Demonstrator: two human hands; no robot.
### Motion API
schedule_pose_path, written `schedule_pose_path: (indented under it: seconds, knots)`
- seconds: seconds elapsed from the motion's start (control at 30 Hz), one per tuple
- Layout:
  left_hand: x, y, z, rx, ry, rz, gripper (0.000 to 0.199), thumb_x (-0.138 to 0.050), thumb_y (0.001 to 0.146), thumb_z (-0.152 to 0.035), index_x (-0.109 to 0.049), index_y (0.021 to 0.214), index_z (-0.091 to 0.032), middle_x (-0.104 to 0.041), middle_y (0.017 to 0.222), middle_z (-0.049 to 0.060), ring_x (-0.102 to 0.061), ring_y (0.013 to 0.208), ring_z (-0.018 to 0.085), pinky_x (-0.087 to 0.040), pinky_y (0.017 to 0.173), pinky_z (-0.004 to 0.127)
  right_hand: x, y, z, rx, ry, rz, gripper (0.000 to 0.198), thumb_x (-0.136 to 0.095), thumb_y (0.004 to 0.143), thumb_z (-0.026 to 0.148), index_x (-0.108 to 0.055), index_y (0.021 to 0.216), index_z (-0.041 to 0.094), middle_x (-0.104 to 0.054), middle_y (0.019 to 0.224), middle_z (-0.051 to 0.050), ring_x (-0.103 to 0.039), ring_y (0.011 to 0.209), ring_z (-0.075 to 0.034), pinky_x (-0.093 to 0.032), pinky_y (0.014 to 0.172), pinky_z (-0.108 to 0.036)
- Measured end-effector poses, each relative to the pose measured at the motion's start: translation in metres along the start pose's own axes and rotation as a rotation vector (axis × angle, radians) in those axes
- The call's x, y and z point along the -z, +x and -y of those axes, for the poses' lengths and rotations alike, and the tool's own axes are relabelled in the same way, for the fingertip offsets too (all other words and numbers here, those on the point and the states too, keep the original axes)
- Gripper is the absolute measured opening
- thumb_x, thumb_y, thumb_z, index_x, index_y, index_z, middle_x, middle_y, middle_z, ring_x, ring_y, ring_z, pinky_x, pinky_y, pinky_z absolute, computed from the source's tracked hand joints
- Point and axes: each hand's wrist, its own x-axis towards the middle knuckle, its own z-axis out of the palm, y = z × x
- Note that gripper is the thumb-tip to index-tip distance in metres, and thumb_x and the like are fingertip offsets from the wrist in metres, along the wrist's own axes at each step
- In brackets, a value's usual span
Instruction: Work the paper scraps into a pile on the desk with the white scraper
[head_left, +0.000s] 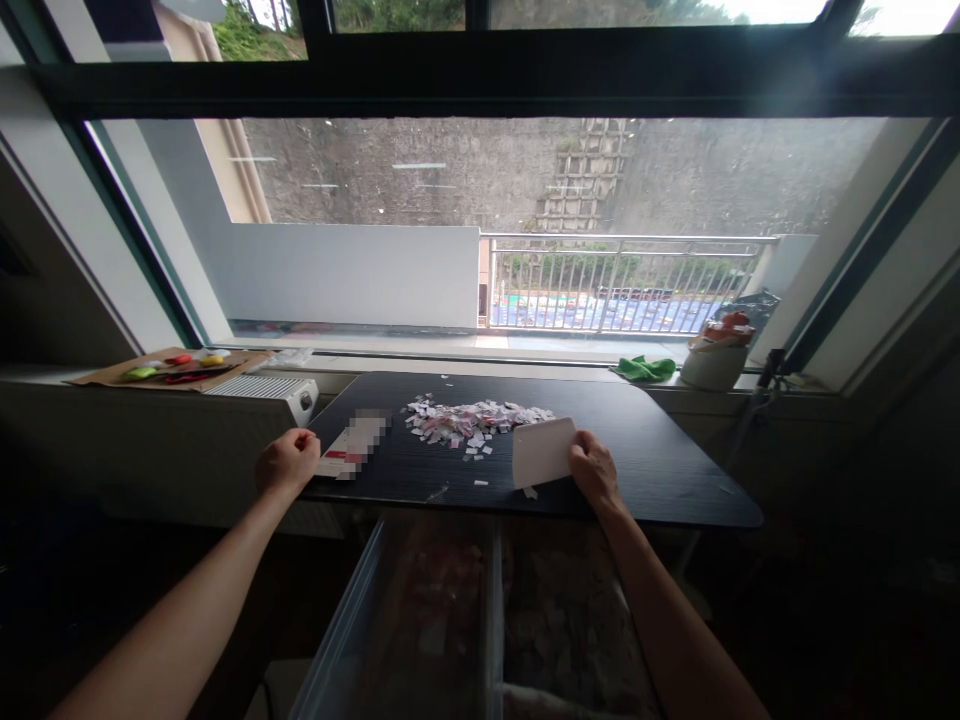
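My left hand (289, 460) is closed at the left edge of the dark table. Its fingers meet the near-left edge of a white printed card (337, 466) with a red band, partly blurred out; how firmly they grip it is hard to see. On the other side, my right hand (595, 466) pinches the right edge of a blank white card (544, 453), which is tilted up over the tabletop. Between the two cards lies a loose heap of small white and pinkish paper scraps (469, 420). A few stray scraps sit nearer the front edge.
The black table (660, 470) stands against a window. Below its front edge is a translucent drawer or bin (495, 600). On the sill are a green cloth (646, 369), a white pot (712, 362) and a brown board (97, 372) with colourful items. A radiator (259, 392) stands left.
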Motion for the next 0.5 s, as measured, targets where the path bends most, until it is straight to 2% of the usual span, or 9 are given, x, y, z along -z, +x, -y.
schedule_pose_path:
  seconds: [0.2, 0.3, 0.5]
  knots:
    - [-0.0016, 0.0014, 0.0013, -0.006, -0.003, 0.002, 0.023, -0.045, 0.074, -0.029, -0.064, 0.083, -0.019, -0.068, 0.088, 0.007, -0.06, 0.076, 0.022, -0.042, 0.06, 0.028, 0.0007, -0.0009, -0.0019, -0.014, 0.082, -0.043, 0.036, -0.035, 0.07, 0.024, -0.061, 0.094, 0.019, -0.062, 0.079, -0.005, -0.054, 0.074, -0.019, -0.038, 0.062, -0.026]
    - [-0.001, 0.0007, 0.0005, 0.004, 0.004, 0.003, 0.024, -0.045, 0.074, -0.029, -0.064, 0.084, -0.019, -0.068, 0.089, 0.006, -0.06, 0.077, 0.022, -0.042, 0.061, 0.028, -0.0001, -0.0009, -0.0022, -0.036, 0.049, -0.079, 0.037, -0.036, 0.07, 0.023, -0.06, 0.097, 0.019, -0.062, 0.079, -0.005, -0.054, 0.072, -0.019, -0.038, 0.063, -0.027]
    - [-0.0005, -0.0002, 0.0005, 0.005, 0.008, 0.004, 0.022, -0.045, 0.074, -0.028, -0.063, 0.082, -0.02, -0.068, 0.089, 0.005, -0.06, 0.079, 0.021, -0.042, 0.063, 0.027, 0.0004, -0.0015, -0.0008, -0.023, 0.047, -0.069, 0.04, -0.037, 0.069, 0.023, -0.064, 0.099, 0.021, -0.064, 0.082, -0.004, -0.055, 0.076, -0.02, -0.039, 0.065, -0.027]
